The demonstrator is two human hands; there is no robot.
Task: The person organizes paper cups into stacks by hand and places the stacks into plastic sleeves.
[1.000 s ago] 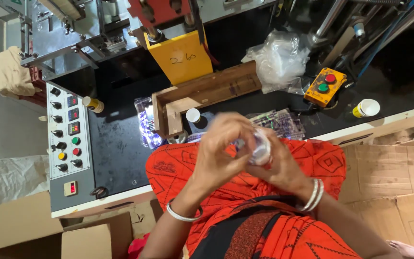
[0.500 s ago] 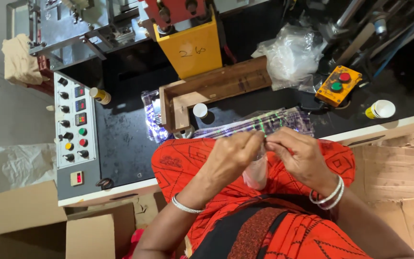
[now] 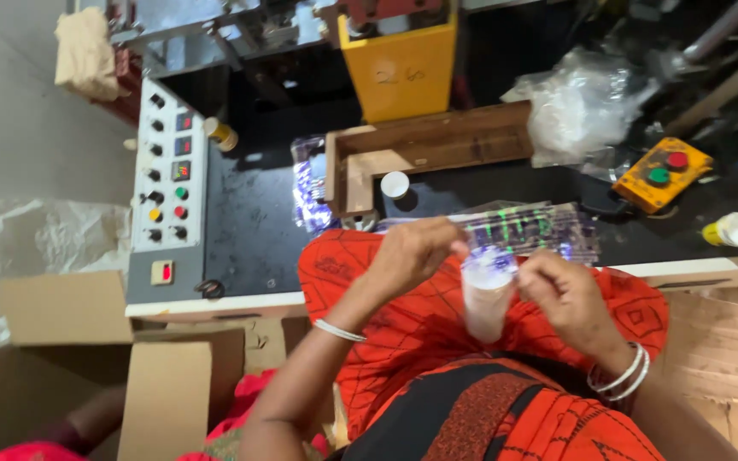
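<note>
white cup stack upright over our lap at 6 o'clock, its clear wrap bunched at the top and not yet closed | our left hand and right hand pinch the wrap | printed film sleeves at 12 | wooden tray beyond | control panel at 10

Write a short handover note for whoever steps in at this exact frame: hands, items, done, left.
Left hand and right hand both pinch the top of a stack of white cups in a clear sleeve, held upright over the lap. More clear sleeves lie on the black bench just ahead.
Done: cups are inside the sleeve.
Left: the sleeve mouth looks unsealed; it is too blurred to be sure.
</note>
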